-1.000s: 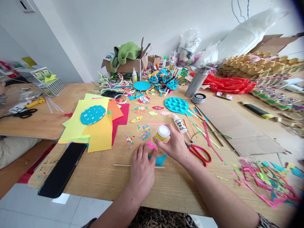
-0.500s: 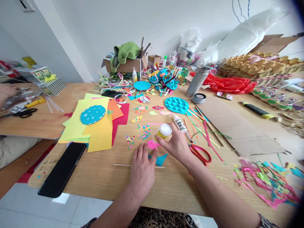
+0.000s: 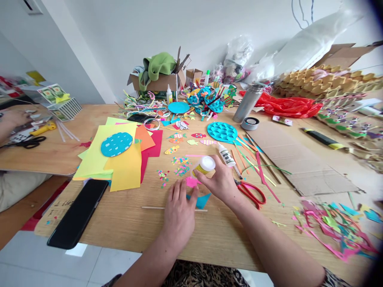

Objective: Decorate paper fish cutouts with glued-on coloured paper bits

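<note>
My right hand [image 3: 223, 179] is wrapped round a white glue bottle [image 3: 206, 164] with a yellow label, tipped over a pink paper piece [image 3: 191, 182]. The bottle's lower end is hidden. Flat on the tabletop lies my left hand [image 3: 180, 205], its outstretched fingertips at the pink piece's near edge. A blue paper scrap [image 3: 202, 201] lies beside its thumb. Beneath that hand passes a thin stick [image 3: 152, 207]. Small paper confetti [image 3: 182, 170] and several paper fish [image 3: 172, 150] are spread just beyond. Red-handled scissors [image 3: 253, 193] rest to the right of my right wrist.
At left are coloured paper sheets [image 3: 125, 171] and a black phone [image 3: 78, 213]. A second glue bottle [image 3: 226, 154], a steel flask [image 3: 248, 103], cardboard [image 3: 293, 159] and paper offcuts [image 3: 335, 229] are at right. A co-worker's hand [image 3: 14, 119] is at far left.
The bottle in my right hand has shifted very slightly left. My left hand stays in place. At far left, the co-worker's hand has moved a little to the right.
</note>
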The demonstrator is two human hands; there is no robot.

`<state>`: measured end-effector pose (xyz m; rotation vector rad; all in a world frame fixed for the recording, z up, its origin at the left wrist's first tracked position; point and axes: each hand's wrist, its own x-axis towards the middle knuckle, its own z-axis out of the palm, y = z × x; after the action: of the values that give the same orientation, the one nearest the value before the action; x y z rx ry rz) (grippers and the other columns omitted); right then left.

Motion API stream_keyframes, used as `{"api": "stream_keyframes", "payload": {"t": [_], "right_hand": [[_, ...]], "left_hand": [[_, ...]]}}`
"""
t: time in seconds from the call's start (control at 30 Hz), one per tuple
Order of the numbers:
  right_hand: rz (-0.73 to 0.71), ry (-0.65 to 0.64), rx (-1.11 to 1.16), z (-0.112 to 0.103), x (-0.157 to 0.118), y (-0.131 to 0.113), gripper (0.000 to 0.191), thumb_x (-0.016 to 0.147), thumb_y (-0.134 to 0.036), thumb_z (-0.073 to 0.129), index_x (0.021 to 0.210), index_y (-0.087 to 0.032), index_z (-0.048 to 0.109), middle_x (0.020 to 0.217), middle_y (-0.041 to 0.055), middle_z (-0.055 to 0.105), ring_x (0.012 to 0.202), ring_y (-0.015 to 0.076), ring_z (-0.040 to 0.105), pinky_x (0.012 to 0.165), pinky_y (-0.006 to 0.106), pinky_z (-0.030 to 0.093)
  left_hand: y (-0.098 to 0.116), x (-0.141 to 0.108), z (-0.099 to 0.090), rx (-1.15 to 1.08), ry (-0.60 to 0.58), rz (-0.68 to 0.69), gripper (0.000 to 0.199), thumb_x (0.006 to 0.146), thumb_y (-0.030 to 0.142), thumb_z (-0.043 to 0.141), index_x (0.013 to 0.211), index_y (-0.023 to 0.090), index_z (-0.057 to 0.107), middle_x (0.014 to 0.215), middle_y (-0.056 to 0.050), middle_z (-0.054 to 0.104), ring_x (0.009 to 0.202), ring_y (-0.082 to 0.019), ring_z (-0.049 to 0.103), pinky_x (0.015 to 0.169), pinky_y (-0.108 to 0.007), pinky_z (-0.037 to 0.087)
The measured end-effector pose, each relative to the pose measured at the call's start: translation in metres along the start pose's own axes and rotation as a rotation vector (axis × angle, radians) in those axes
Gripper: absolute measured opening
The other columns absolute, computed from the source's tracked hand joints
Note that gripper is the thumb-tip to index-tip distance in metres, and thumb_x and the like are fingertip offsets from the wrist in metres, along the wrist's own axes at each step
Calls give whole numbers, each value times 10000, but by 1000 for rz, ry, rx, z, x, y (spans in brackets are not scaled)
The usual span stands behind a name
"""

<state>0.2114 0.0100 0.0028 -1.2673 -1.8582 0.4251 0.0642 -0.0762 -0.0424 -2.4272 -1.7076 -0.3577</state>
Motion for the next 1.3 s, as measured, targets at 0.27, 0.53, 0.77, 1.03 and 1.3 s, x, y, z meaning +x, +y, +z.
{"api": "stream_keyframes", "payload": {"t": [0.27, 0.53, 0.77, 1.03, 1.3], "right_hand": [[42, 14, -40, -3, -1, 0, 289, 760, -438, 641, 848, -222, 471, 630, -18, 561, 553, 160, 544, 500, 255, 391], [-7, 35, -51, 0, -1, 2, 274, 777, -423, 642, 879, -207, 507, 675, -7, 590, 574, 154, 560, 511, 250, 397], [-43, 13, 9, 2, -2, -2, 273, 774, -373, 675, 914, -204, 511, 723, -7, 627, 579, 145, 581, 530, 243, 424], [-36, 6, 20, 1, -1, -3, 259, 767, -363, 676, 873, -210, 496, 689, -11, 622, 547, 140, 565, 502, 238, 406], [-40, -28, 33, 2, -3, -4, 276, 772, -364, 678, 928, -210, 510, 727, -6, 633, 577, 143, 576, 533, 240, 427]], "left_hand": [[1, 1, 0, -5, -7, -13, 488, 860, 88, 540, 1329, 224, 519, 1349, -158, 512, 1283, -313, 473, 1041, -518, 423], [1, 0, -1, 3, -14, -10, 490, 864, 107, 558, 1339, 217, 514, 1352, -171, 512, 1280, -319, 478, 1050, -510, 419], [0, 0, 0, 8, -8, -12, 474, 866, 126, 566, 1328, 221, 520, 1335, -176, 524, 1265, -331, 493, 1044, -519, 422], [1, 0, 0, 10, -8, -10, 471, 878, 128, 554, 1338, 221, 509, 1332, -171, 530, 1272, -314, 485, 1045, -512, 420], [1, 0, -1, 10, -2, -9, 470, 868, 135, 571, 1326, 223, 518, 1344, -170, 519, 1276, -325, 482, 1042, -513, 426]]}}
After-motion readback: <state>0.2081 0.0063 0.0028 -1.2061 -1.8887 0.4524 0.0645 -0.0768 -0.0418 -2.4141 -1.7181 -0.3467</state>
